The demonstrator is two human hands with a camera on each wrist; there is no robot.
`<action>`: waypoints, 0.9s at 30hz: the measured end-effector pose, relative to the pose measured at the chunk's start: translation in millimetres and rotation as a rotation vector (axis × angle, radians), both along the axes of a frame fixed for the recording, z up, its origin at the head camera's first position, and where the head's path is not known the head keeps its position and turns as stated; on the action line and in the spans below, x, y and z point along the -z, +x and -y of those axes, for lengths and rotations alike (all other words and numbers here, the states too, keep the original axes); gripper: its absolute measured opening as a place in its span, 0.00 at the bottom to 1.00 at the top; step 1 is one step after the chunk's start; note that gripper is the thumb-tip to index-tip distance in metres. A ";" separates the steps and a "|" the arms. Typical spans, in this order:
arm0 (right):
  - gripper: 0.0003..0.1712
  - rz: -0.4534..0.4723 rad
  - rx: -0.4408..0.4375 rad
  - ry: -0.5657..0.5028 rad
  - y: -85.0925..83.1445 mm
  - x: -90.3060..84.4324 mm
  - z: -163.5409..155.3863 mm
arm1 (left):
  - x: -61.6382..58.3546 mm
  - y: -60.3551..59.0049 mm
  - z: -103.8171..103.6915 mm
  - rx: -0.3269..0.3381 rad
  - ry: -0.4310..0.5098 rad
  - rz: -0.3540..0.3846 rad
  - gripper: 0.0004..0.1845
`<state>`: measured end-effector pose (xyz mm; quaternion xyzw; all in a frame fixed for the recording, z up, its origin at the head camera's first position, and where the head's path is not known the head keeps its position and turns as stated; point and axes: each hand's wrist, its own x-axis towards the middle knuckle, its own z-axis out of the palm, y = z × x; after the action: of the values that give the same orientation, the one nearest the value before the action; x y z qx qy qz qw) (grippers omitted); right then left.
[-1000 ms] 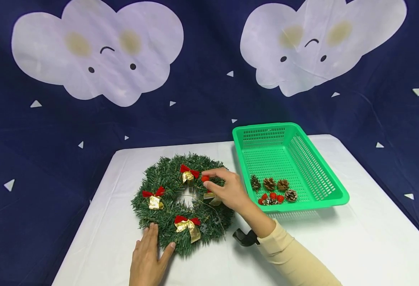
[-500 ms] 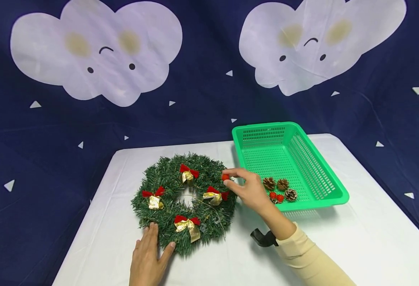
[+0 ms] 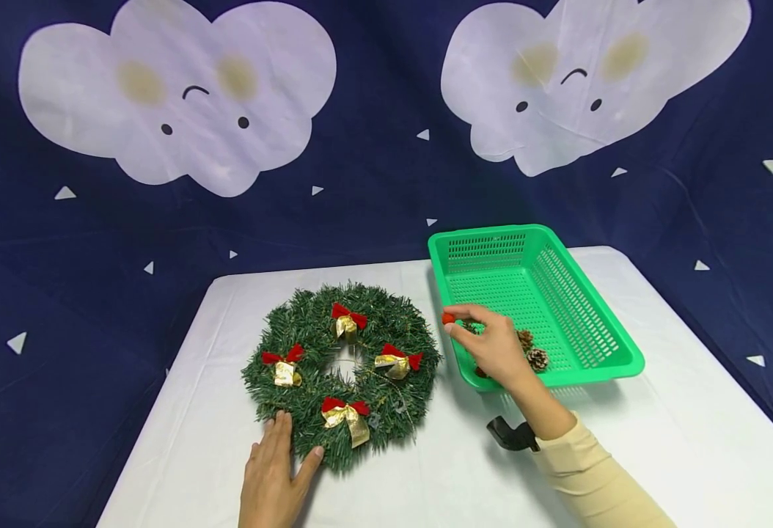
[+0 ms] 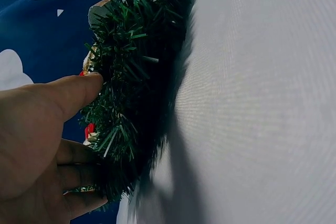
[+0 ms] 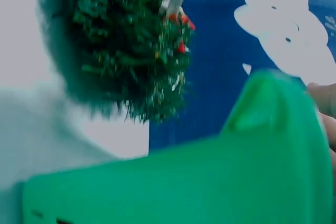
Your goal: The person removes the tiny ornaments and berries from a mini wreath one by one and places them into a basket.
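A green wreath (image 3: pixel 314 308) lies flat on the white table, carrying several red-and-gold bows (image 3: pixel 396 359). My left hand (image 3: pixel 273 473) touches its near left edge with fingers extended; in the left wrist view the thumb and fingertips (image 4: pixel 86 87) meet the green tinsel. Between thumb and index finger, my right hand (image 3: pixel 495 348) pinches a small red berry ornament (image 3: pixel 449 318), held over the left rim of the green basket (image 3: pixel 598 330). Brown pinecones (image 3: pixel 537 359) lie in the basket, partly hidden by that hand. The right wrist view shows the basket wall (image 5: pixel 173 187) close up, with the berry out of sight.
The white-covered table (image 3: pixel 182 411) extends around the wreath and basket. A dark blue backdrop (image 3: pixel 386 183) with white clouds hangs behind it. A black strap mount (image 3: pixel 512 434) sits at my right wrist.
My right hand has moved right from above the wreath to the basket's left side, still pinching the red berry ornament. The right-hand bow has come into full view. My left hand stays in place.
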<state>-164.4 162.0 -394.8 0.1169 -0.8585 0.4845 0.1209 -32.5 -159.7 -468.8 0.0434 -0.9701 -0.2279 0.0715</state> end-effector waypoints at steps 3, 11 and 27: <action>0.18 0.013 0.012 0.007 -2.7 1.2 -8.9 | 0.4 -0.1 0.0 0.000 -0.001 -0.007 0.41; 0.18 0.067 0.012 0.012 -6.9 6.6 -23.7 | 0.3 -0.5 0.7 -0.001 -0.003 0.008 0.41; 0.17 0.098 0.064 0.130 -15.5 10.0 -48.3 | -1.6 -1.2 1.2 0.000 -0.003 0.040 0.42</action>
<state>-179.9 210.3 -404.8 0.0733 -0.8962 0.4289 0.0863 -33.7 -160.9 -467.2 0.0478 -0.9716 -0.2256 0.0522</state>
